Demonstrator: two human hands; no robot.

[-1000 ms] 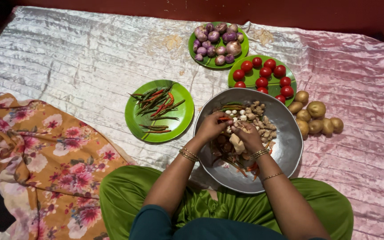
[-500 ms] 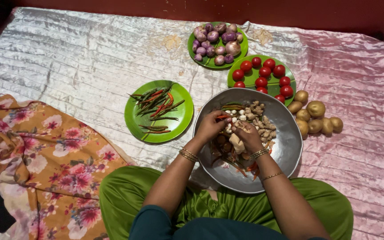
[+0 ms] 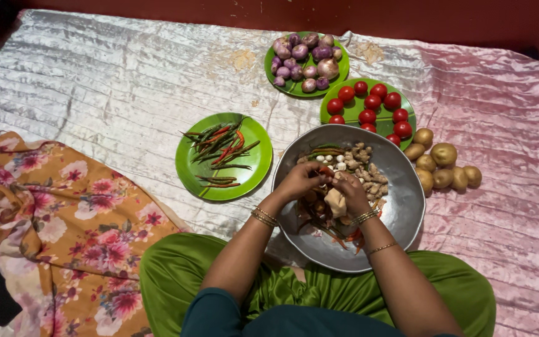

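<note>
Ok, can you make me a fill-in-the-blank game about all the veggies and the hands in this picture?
1. Both hands, the left hand and the right hand, are over the big ____ bowl.
2. The chillies lie on a ____ plate.
3. The tomatoes are coloured ____.
4. The potatoes lie on the cloth, not on a ____.

Missing words: metal; green; red; plate

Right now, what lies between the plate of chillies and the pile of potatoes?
In the head view, the big metal bowl sits between the chilli plate and the potatoes, with both hands working inside it.
</note>
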